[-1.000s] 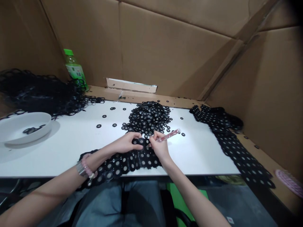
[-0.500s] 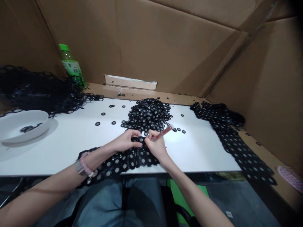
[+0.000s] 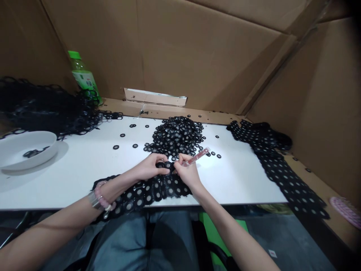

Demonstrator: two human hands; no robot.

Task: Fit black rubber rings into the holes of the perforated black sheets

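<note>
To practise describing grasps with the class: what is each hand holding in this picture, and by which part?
The right hand holds a clear pink tube by its lower end, in its fingers. The left hand pinches the far end of a black ring strip.

A black strip of joined rings (image 3: 158, 192), each with a pale centre, lies bunched on the white surface (image 3: 70, 177), its far end pinched by the left grip (image 3: 149, 167). A clear pink tube (image 3: 197, 156) sits in the right grip (image 3: 187, 174), its free end pointing toward 2 o'clock.
</note>
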